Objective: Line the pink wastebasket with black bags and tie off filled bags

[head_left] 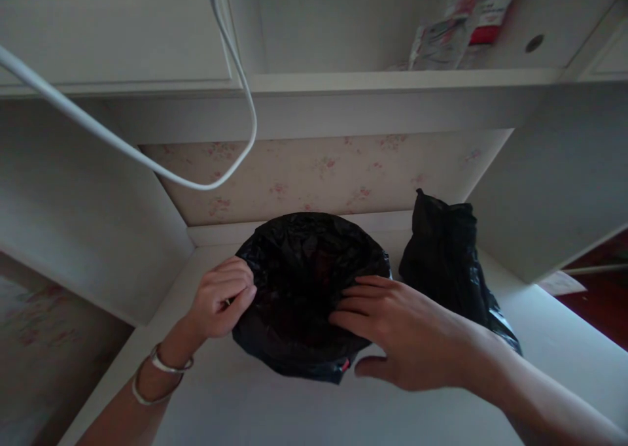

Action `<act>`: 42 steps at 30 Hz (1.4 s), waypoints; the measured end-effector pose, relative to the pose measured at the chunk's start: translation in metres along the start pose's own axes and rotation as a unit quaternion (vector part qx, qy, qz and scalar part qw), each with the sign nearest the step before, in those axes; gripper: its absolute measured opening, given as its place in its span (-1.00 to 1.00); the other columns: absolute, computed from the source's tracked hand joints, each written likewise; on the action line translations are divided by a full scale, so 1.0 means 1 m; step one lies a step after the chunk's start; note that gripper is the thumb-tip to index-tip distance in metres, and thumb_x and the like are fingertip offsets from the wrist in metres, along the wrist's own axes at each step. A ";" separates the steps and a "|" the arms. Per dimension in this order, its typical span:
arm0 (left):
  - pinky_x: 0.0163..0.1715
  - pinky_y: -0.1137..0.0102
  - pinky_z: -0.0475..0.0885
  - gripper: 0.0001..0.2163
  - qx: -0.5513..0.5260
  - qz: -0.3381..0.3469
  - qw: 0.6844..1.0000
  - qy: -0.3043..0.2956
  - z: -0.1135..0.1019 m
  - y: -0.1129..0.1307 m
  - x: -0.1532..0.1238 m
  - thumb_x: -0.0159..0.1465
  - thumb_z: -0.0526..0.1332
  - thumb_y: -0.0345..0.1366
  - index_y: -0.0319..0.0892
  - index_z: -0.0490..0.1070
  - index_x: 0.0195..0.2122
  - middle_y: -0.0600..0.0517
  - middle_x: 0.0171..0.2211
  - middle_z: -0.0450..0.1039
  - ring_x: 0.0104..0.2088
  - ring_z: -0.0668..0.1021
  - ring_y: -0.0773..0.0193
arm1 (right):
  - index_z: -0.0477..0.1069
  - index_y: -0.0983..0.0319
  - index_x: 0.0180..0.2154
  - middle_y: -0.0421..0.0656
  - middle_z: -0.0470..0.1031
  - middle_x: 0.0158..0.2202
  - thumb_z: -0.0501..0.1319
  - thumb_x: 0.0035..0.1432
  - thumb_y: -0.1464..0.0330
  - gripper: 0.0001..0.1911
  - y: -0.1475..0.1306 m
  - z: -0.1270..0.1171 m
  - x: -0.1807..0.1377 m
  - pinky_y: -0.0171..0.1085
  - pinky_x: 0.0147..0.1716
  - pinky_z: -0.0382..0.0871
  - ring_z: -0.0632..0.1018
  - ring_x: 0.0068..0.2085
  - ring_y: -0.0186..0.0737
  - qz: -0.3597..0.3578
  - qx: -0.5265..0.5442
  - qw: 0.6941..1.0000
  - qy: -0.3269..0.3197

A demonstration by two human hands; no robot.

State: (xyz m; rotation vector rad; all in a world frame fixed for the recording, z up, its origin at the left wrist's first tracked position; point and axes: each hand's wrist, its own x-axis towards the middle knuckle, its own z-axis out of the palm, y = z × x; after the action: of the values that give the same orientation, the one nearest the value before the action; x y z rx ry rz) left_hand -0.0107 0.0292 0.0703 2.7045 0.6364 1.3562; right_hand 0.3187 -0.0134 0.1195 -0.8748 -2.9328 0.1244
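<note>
A black garbage bag [289, 358] lines a round bin standing on a white surface; its edge is folded over the rim and its mouth gapes upward. On the left side of the rim, my left hand [223, 297] is closed with the bag's edge pinched between thumb and fingers. My right hand [387, 328] lies over the right side of the rim, its fingers stretched into the bag's mouth and its thumb apart, outside the rim. The bin itself is almost wholly covered by the bag.
Behind the right forearm lies a bundle of black plastic bags [441, 256]. A white cable [196, 186] loops down at the upper left. Above is a white shelf [402, 82] with a red-and-green packaged item [493, 14]. White side panels [549, 184] flank the surface.
</note>
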 end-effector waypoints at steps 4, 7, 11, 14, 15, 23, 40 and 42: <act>-0.40 0.31 0.40 -0.72 0.049 -0.033 0.995 0.082 0.008 0.043 0.012 0.27 0.21 -0.66 -0.15 0.33 -0.47 0.08 -0.56 0.43 -0.48 0.48 0.29 | 0.57 0.21 -0.28 -0.11 0.65 -0.41 0.29 0.22 0.38 -0.93 -0.013 0.010 0.011 -0.16 -0.48 0.21 0.66 -0.39 -0.04 0.050 -0.060 0.995 -0.064; -0.31 0.25 0.45 -0.86 0.121 -0.065 0.990 0.025 0.030 0.095 0.020 0.31 0.23 -0.55 -0.18 0.42 -0.34 0.01 -0.42 0.56 -0.39 0.56 0.22 | 0.58 0.20 -0.31 -0.09 0.64 -0.44 0.26 0.26 0.32 -0.86 -0.031 0.010 0.022 -0.14 -0.56 -0.01 0.62 -0.47 -0.03 0.031 -0.057 0.996 -0.069; -0.45 0.21 0.32 -0.82 0.212 -0.073 0.974 -0.012 0.055 0.124 0.016 0.38 0.19 -0.38 -0.18 0.44 -0.40 0.01 -0.53 0.50 -0.50 0.49 0.20 | 0.58 0.22 -0.33 -0.10 0.67 -0.37 0.24 0.34 0.24 -0.75 -0.043 0.001 0.027 -0.16 -0.51 0.16 0.65 -0.38 -0.07 0.009 0.011 0.997 -0.077; -0.52 0.22 0.17 -0.72 0.220 -0.048 0.974 -0.001 0.054 0.109 0.005 0.35 0.18 -0.46 -0.13 0.31 -0.53 0.07 -0.65 0.31 -0.58 0.33 0.25 | 0.58 0.20 -0.12 -0.13 0.69 -0.13 0.35 0.27 0.09 -0.68 -0.036 -0.009 0.019 -0.16 -0.16 0.43 0.67 -0.11 -0.06 -0.021 0.086 0.995 -0.055; -0.51 0.23 0.15 -0.72 0.209 -0.040 0.977 0.006 0.051 0.102 0.002 0.33 0.19 -0.50 -0.13 0.29 -0.53 0.08 -0.65 0.29 -0.58 0.30 0.26 | 0.57 0.18 -0.05 -0.12 0.67 -0.03 0.39 0.22 0.07 -0.61 -0.032 -0.012 0.016 -0.14 -0.01 0.43 0.64 0.00 -0.03 -0.028 0.098 0.994 -0.042; -0.46 0.27 0.16 -0.71 0.110 -0.029 0.993 0.036 0.032 0.074 -0.014 0.26 0.14 -0.65 -0.12 0.20 -0.46 0.12 -0.60 0.22 -0.54 0.24 0.30 | 0.57 0.21 -0.11 -0.05 0.69 -0.29 0.34 0.23 0.10 -0.65 -0.023 -0.005 0.017 -0.07 -0.34 0.51 0.70 -0.28 0.12 0.038 0.019 0.993 -0.110; -0.44 0.26 0.30 -0.64 0.317 -0.016 0.947 0.048 0.019 -0.021 0.001 0.39 0.10 -0.46 -0.08 0.23 -0.59 0.11 -0.65 0.31 -0.61 0.40 0.26 | -0.12 0.41 0.49 0.41 0.20 0.39 0.44 -0.01 -0.01 0.28 0.242 0.010 -0.090 0.23 0.19 0.33 0.38 0.31 0.49 0.594 0.092 0.746 0.286; -0.43 0.25 0.29 -0.59 0.342 -0.029 0.938 0.051 0.021 -0.038 0.006 0.42 0.09 -0.42 -0.06 0.17 -0.62 0.11 -0.68 0.26 -0.62 0.37 0.25 | 0.27 0.45 0.35 0.31 0.51 0.17 0.37 0.08 0.08 -0.07 0.253 0.017 -0.097 0.13 0.12 0.40 0.52 0.17 0.38 0.583 0.115 0.761 0.260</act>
State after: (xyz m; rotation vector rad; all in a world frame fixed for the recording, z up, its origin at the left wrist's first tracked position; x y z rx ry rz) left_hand -0.0044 0.0693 0.0536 3.0747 1.4204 1.4770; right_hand 0.5355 0.1434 0.0720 -2.0856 -1.4615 0.2383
